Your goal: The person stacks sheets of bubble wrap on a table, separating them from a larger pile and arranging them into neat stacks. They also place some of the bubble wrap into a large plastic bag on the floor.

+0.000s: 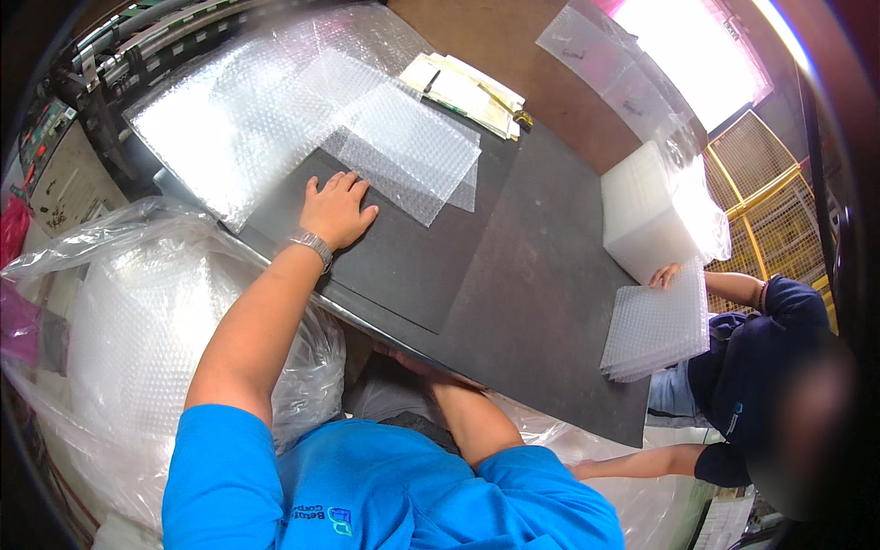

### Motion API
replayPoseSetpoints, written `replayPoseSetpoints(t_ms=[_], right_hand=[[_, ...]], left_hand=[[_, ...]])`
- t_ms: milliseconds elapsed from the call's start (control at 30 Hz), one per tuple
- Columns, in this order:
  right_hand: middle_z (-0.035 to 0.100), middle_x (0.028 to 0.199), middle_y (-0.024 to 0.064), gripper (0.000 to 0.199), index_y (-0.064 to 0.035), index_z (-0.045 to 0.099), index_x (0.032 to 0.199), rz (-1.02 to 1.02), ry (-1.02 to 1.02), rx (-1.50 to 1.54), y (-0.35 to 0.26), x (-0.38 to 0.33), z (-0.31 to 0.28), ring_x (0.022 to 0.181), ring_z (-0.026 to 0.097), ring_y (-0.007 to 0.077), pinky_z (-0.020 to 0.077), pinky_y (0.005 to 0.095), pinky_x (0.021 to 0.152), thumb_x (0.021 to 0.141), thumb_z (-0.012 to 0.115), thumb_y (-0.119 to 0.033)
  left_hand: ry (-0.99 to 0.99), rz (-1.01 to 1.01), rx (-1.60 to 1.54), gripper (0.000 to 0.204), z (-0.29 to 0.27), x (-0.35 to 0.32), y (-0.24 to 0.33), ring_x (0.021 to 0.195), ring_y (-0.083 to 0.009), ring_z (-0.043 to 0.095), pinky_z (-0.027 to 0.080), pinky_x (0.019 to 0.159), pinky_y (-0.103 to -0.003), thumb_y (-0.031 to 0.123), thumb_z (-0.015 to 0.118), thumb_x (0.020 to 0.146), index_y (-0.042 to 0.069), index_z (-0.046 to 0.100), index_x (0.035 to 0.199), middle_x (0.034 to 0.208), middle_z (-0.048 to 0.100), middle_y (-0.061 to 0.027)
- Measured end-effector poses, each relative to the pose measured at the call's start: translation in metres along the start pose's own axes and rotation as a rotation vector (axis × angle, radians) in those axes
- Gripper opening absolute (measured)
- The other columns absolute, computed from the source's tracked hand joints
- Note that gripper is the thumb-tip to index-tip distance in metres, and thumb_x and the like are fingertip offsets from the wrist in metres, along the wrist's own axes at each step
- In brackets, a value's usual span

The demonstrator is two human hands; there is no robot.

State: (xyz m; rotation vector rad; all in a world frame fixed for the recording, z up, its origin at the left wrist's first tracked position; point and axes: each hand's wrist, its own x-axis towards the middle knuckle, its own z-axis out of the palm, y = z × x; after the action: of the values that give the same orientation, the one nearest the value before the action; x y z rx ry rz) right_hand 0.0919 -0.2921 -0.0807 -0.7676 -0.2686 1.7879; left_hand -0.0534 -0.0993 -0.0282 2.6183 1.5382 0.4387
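Observation:
My left hand (336,212) lies on the black tabletop mat (394,261), fingers stretched out and holding nothing. Just beyond its fingertips are loose clear bubble wrap sheets (412,147), overlapping one another at angles. A larger silvery bubble wrap sheet (197,137) covers the far left of the table. My right hand (403,359) is down at the near table edge, partly beneath it. Its fingers are mostly hidden, so what it touches cannot be made out.
A co-worker's hand (665,275) rests on a bubble wrap stack (655,330) at the right, beside a tall white stack (642,206). Papers (463,96) with a pen and a yellow tape measure (522,120) lie at the back. A large plastic bag (137,339) stands left.

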Motion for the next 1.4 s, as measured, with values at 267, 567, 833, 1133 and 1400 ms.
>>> replayPoseSetpoints(t_ms=[267,567,833,1133,1400], right_hand=[[0.057,0.104,0.0087,0.034,-0.0112,0.053,0.109,0.304,-0.100,-0.084,0.051,0.001,-0.095,0.094,0.056,0.0244,0.0440,0.0390,0.083,0.086,0.048,-0.035],[0.054,0.085,0.0038,0.023,-0.0060,0.057,0.087,-0.279,-0.446,-1.546,-0.079,-0.016,0.091,0.084,0.051,0.0140,0.0420,0.0297,0.075,0.080,0.062,-0.028],[0.034,0.132,0.0249,0.080,-0.0108,0.028,0.134,-0.505,1.123,-1.556,-0.176,0.118,0.013,0.125,0.028,0.0408,0.0176,0.0511,0.102,0.077,0.042,-0.066],[0.028,0.138,0.0192,0.082,-0.0133,0.026,0.136,-0.453,0.990,-1.654,-0.167,0.130,0.035,0.131,0.017,0.0368,0.0055,0.0535,0.104,0.076,0.041,-0.068],[0.033,0.134,0.0215,0.084,-0.0112,0.029,0.135,-0.533,0.962,-1.637,-0.166,0.132,0.032,0.130,0.019,0.0351,0.0058,0.0535,0.104,0.074,0.046,-0.067]], left_hand=[[-0.007,0.010,-0.034,0.049,-0.001,-0.002,0.001,0.127,-0.0205,0.030,0.018,0.103,-0.051,0.040,0.041,0.085,0.012,0.044,0.125,0.135,0.036,-0.0071],[0.155,-0.033,-0.172,0.039,-0.003,-0.006,-0.018,0.118,-0.0231,0.039,0.022,0.101,-0.050,0.031,0.051,0.082,0.010,0.049,0.114,0.119,0.048,-0.0097],[0.573,-0.067,-0.287,0.038,0.009,0.005,-0.007,0.107,-0.0287,0.042,0.028,0.091,-0.044,0.030,0.058,0.077,0.010,0.051,0.108,0.108,0.049,-0.0134],[0.475,-0.278,0.114,0.070,-0.038,0.120,-0.078,0.128,-0.0321,0.022,0.018,0.098,-0.056,0.051,0.053,0.079,0.009,0.032,0.131,0.137,0.025,-0.0187],[-0.066,-0.434,0.167,0.093,-0.029,0.172,-0.050,0.134,-0.0297,0.010,0.006,0.102,-0.058,0.072,0.044,0.070,0.011,0.024,0.137,0.142,0.017,-0.0199]])
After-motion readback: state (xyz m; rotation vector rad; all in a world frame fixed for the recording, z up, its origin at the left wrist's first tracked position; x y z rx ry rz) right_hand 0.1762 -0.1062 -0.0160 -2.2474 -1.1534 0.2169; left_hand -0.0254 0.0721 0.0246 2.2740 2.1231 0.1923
